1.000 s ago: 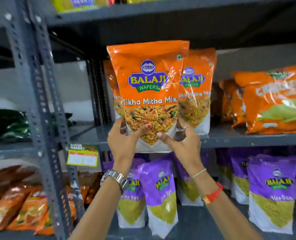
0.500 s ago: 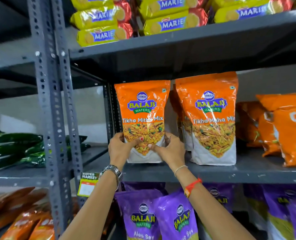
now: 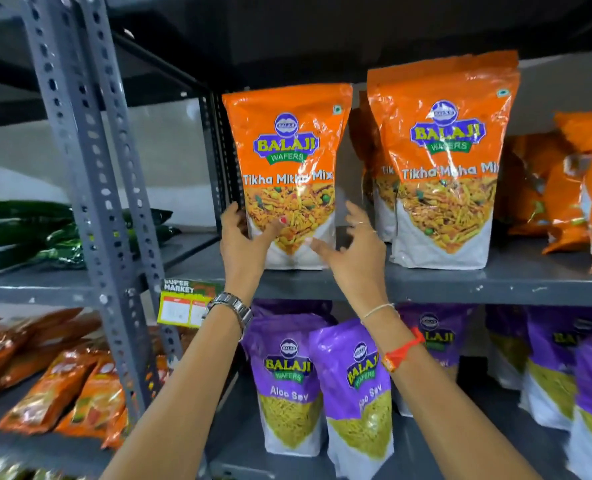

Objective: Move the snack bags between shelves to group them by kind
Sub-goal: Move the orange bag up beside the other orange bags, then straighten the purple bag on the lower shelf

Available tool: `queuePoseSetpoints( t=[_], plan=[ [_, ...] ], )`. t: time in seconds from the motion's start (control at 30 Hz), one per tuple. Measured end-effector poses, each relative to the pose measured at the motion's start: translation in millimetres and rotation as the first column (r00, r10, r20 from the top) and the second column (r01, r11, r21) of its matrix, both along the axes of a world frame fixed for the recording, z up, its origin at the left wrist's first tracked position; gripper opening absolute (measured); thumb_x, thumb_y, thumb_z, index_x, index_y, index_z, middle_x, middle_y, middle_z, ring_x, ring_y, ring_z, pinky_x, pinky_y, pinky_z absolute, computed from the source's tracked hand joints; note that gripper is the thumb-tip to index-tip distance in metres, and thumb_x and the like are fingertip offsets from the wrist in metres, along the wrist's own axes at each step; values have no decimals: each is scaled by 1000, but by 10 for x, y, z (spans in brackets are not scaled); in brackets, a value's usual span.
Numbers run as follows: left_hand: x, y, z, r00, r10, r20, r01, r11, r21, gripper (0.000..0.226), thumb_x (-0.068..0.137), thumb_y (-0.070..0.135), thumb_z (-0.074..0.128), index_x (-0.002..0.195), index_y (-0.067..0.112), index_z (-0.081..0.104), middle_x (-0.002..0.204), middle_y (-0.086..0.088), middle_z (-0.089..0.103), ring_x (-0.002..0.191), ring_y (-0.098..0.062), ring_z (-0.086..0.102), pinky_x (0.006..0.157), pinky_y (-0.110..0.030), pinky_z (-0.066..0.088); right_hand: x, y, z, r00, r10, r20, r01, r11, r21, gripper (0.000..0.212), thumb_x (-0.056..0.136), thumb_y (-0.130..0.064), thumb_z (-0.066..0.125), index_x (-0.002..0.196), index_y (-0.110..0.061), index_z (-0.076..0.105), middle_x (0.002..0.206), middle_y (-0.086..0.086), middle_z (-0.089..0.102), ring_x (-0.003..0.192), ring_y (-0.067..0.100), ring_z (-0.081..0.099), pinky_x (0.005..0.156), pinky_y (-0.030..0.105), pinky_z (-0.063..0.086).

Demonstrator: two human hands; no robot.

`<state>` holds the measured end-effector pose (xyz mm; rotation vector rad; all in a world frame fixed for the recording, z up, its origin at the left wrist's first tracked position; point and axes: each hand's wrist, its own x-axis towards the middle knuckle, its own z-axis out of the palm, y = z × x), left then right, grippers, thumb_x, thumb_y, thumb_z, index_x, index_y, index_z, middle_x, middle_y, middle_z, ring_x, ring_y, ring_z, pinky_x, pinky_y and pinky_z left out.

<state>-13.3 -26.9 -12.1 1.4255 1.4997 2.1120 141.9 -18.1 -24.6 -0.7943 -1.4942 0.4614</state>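
Observation:
An orange Tikha Mitha Mix bag [image 3: 287,150] stands upright on the grey middle shelf [image 3: 461,282], at its left end. My left hand [image 3: 242,244] grips the bag's lower left corner, thumb on the front and fingers around the edge. My right hand [image 3: 353,254] is at the bag's lower right with fingers spread, only the thumb near the bag. A second bag of the same kind [image 3: 443,161] stands just to the right, with more behind it.
Purple Aloo Sev bags [image 3: 287,375] fill the shelf below. Other orange bags [image 3: 582,188] lie at the right of the middle shelf. A perforated grey post [image 3: 80,168] stands left, with green bags [image 3: 28,230] and orange-brown bags [image 3: 62,382] beyond it. A price tag [image 3: 183,303] hangs on the shelf edge.
The orange bag went from held up in both hands to standing on the middle shelf. My right hand has let go and spread open; my left hand shifted to the bag's left edge.

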Motion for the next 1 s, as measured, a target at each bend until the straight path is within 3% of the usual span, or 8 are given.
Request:
queuePoseSetpoints(
  t=[0.17,0.3,0.5,0.57,0.63,0.77,0.9,1.0],
  plan=[
    [270,-398,-354,989,143,35,-147,944,296,57,84,24,68,134,11,45,132,3,52,125,-11,48,108,-27,39,244,-372,-617,973,36,-228,2,986,167,31,82,-4,69,107,-20,61,99,-7,67,95,-1,63,76,14,55],
    [486,-529,-1006,979,197,52,-202,899,388,36,87,13,64,121,13,51,114,1,55,105,-12,55,91,-22,43,448,-292,-1490,978,-45,-202,57,997,58,27,82,-2,64,91,-28,63,88,-10,67,80,0,64,70,15,53],
    [894,-598,-2327,975,27,221,-40,998,52,26,85,20,63,108,26,55,103,4,59,87,-5,56,77,-21,46,847,26,-2512,993,-54,-106,21,957,-288,41,75,4,71,109,-12,56,105,6,60,94,-15,58,84,12,50],
    [1068,-607,-2609,940,-84,332,100,994,-32,32,86,13,64,114,21,52,107,-1,59,94,-10,58,76,-13,48,934,123,-2713,999,-12,-37,-2,931,-365,58,72,-17,76,123,-4,51,120,6,56,105,-8,53,97,10,40],
    [1183,-559,-2841,904,-153,400,210,972,-103,41,88,7,61,126,16,46,124,1,55,111,-12,56,89,-14,47,970,218,-2861,995,93,25,-72,890,-451,73,70,-29,74,132,-6,44,133,3,50,121,3,45,104,10,32],
    [1259,-408,-3130,861,-236,450,355,913,-201,61,87,27,59,136,47,29,157,10,25,144,-7,26,115,-32,26,950,313,-2964,958,287,-15,-229,730,-644,79,78,-15,76,139,-24,26,142,-5,36,133,11,35,114,33,31],
    [1341,-341,-3144,873,-190,449,346,890,-297,64,94,16,50,146,29,14,155,13,14,145,-7,14,118,-29,17,952,418,-3021,939,337,-72,-287,650,-704,85,78,-12,75,146,-21,24,145,8,46,134,22,45,112,43,38],
    [1325,-316,-3166,884,-198,424,332,904,-271,60,93,21,54,141,35,20,155,14,19,142,-5,23,117,-32,23,969,464,-3000,951,306,-32,-238,665,-708,81,74,-15,79,142,-18,34,138,9,54,127,23,51,109,43,42]
  ],
)
